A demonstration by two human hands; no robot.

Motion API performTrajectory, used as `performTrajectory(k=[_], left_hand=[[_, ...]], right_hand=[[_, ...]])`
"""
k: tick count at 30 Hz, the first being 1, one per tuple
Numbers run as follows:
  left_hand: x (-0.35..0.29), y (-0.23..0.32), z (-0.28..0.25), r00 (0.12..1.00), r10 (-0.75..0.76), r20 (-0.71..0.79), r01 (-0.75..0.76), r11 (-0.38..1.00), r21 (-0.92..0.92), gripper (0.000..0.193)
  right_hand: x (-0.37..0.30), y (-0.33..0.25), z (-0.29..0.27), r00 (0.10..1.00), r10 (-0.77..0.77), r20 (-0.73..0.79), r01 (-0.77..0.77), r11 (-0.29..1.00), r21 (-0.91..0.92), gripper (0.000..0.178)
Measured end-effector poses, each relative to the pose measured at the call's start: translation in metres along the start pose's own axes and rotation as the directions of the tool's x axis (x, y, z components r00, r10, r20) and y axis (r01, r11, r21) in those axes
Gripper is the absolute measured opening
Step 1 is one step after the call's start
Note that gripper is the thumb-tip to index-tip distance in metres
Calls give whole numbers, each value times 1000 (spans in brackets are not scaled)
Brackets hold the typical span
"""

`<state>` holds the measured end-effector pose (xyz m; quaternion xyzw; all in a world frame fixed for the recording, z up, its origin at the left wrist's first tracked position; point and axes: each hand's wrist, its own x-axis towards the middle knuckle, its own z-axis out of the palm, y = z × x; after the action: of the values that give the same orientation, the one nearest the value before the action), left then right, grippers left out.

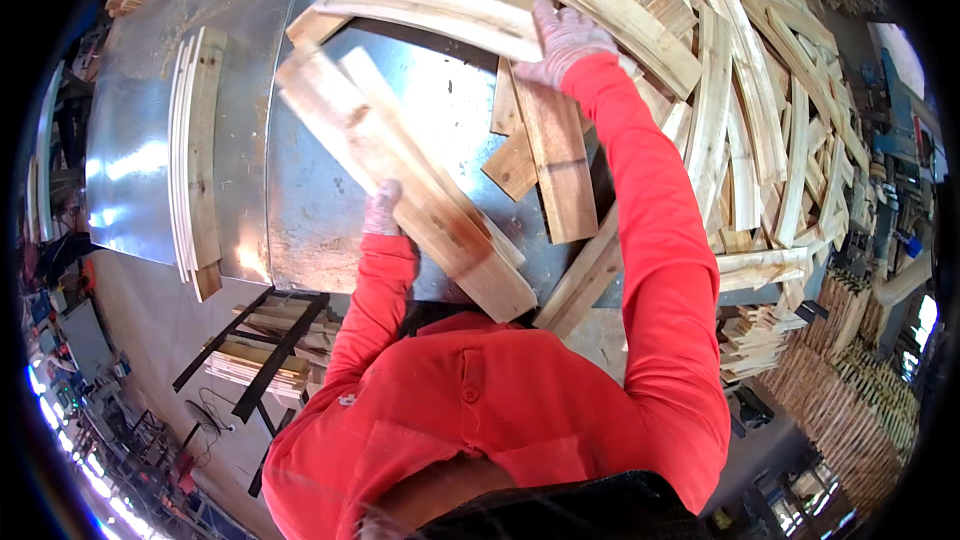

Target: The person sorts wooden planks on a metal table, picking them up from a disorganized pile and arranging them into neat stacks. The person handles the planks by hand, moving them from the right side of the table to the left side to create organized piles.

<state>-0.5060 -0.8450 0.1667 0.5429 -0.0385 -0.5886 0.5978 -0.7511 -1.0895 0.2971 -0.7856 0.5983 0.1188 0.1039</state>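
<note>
My gloved left hand [381, 208] is closed on the edge of two or more wooden boards [400, 180], its thumb showing and its other fingers hidden beneath. These boards slant from upper left down toward my chest, the top one overlapping another. Farther off, my gloved right hand [568, 43] grips the right end of a pale wooden plank [430, 12], which lies crosswise toward the far left. Just below that hand, a short brown-marked board [560, 165] rests on the metal table [440, 90] beside smaller pieces.
A large jumbled heap of wooden slats [740, 90] covers the table's right side. A neat stack of narrow boards [200, 155] stands at the left. More wood lies on a black metal rack [265, 350] below the table at left. Stacked timber [850, 370] fills the lower right.
</note>
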Motion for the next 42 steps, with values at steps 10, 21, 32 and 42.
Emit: performTrajectory(k=[10,21,32,42], left_hand=[[9,23,14,982,34,-185,-20,997,77,73],[9,8,3,991,121,-59,-133,942,-307,73],[24,-8,-10,948,291,-124,-279,954,110,83],[26,-8,-8,962,272,-30,-272,962,5,71]], right_hand=[[-141,-72,83,938,194,-287,-157,977,147,105],[-171,-86,64,965,-256,53,218,900,376,93],[18,93,2,938,326,-113,-315,943,107,107],[170,23,-179,768,437,-468,-3,734,679,75]])
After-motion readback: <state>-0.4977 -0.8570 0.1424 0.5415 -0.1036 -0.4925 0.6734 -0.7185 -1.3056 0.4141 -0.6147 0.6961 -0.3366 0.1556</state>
